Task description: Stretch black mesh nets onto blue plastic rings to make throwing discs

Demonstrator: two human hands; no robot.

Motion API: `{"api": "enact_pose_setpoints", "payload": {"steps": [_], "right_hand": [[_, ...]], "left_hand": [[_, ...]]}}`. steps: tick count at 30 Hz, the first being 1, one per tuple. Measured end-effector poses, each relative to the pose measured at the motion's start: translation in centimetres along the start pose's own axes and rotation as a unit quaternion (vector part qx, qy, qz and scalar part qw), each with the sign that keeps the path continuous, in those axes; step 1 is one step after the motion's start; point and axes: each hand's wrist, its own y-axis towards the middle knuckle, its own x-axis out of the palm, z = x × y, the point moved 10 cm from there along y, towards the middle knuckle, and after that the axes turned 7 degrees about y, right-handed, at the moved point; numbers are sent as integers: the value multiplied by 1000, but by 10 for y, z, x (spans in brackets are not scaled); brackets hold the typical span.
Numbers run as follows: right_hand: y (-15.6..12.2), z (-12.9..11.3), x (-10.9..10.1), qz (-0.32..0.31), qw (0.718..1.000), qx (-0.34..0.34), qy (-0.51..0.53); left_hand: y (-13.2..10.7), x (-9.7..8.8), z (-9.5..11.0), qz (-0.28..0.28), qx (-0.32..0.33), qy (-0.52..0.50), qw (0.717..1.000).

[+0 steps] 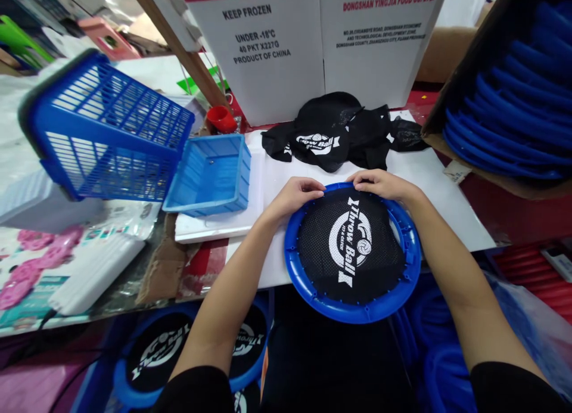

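Note:
In front of me a blue plastic ring (297, 276) lies partly on the white tabletop and juts over its near edge. Black mesh fabric (313, 246) printed "Throw Ball" spans most of the ring, with a gap along its right side. My left hand (299, 193) pinches the ring's far left rim, thumb and fingers together. On the far rim, slightly right, my right hand (378, 182) has its fingers curled over the edge and the mesh. Beyond the ring, several loose black mesh pieces (328, 136) lie in a heap.
A light blue bin (210, 201) and a tilted blue basket (111, 121) stand to the left, near a red cup (222, 120). White cartons (277, 73) rise behind. At right, a box holds stacked blue rings (504, 115). Mesh-covered rings (156, 353) sit below the table.

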Motion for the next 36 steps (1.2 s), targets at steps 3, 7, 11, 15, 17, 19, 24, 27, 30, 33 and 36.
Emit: {"api": "enact_pose_setpoints", "payload": {"steps": [3, 7, 11, 15, 17, 19, 24, 27, 30, 33, 36], "right_hand": [[0, 0, 1, 12, 1000, -6, -21], [0, -2, -1, 30, 997, -18, -67], [-2, -4, -2, 24, 996, -26, -81], [-3, -3, -7, 56, 995, -8, -77], [-1, -9, -3, 61, 993, -27, -97], [1, -17, 6, 49, 989, -61, -123], [8, -26, 17, 48, 986, -92, -133], [10, -26, 18, 50, 988, -83, -117], [13, -24, 17, 54, 992, -64, -98], [17, -20, 17, 55, 994, -38, -92], [21, -14, 17, 59, 993, -16, -99]], "left_hand": [[0, 0, 2, 2, 11, 18, 1000], [2, 0, 7, 4, 32, 49, 998], [-1, 0, 12, 5, 42, 81, 996], [-6, 4, 26, 22, 66, 126, 990], [-6, 8, 36, 35, 95, 157, 982], [-4, 13, 43, 45, 119, 184, 975], [7, 17, 40, 46, 121, 176, 976], [10, 16, 33, 37, 90, 151, 984], [11, 17, 26, 27, 51, 138, 989], [12, 15, 25, 41, 31, 157, 986], [11, 11, 26, 65, 21, 187, 980]]}}
